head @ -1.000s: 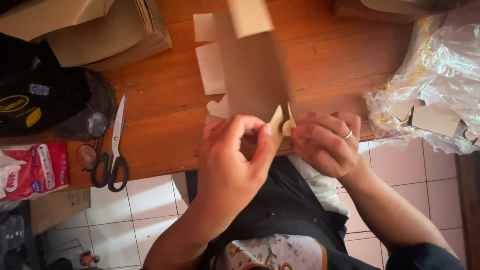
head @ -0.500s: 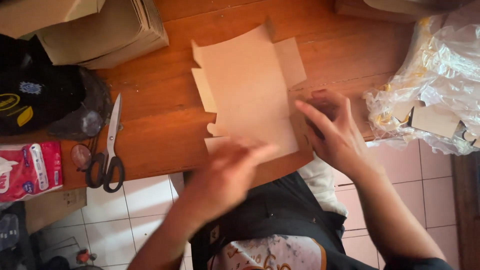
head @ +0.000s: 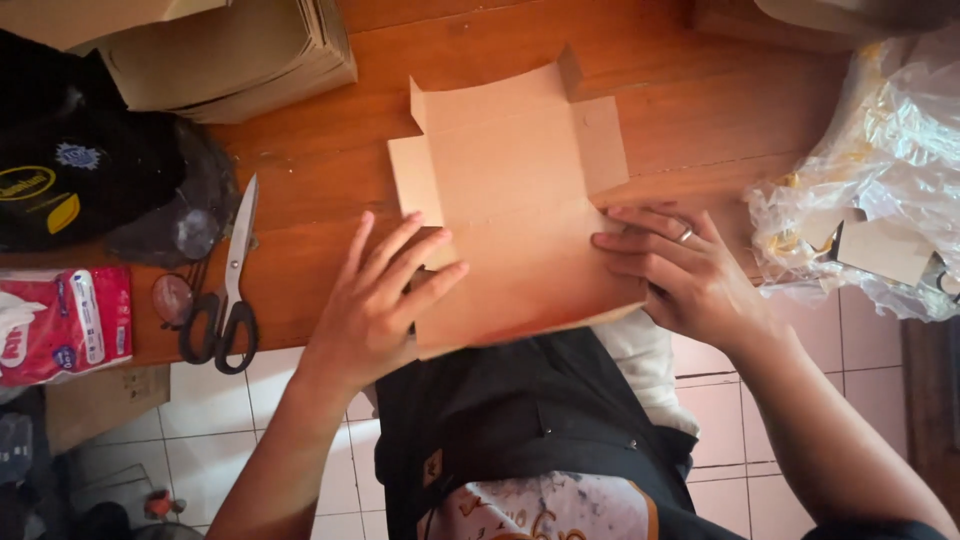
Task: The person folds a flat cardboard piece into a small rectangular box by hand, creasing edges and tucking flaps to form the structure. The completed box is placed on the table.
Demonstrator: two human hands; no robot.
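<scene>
On the wooden table (head: 300, 260) a flat cardboard box blank (head: 515, 200) lies unfolded, its near edge past the table edge. It looks light and stiff, best held at the side flaps. The left hand (head: 375, 300) and right hand (head: 680, 275), both open, press flat on it.

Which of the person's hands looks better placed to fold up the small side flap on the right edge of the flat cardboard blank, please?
Probably the right hand: its fingertips rest on the cardboard blank just below that right flap. The left hand presses the opposite, left edge, farther away.
</scene>
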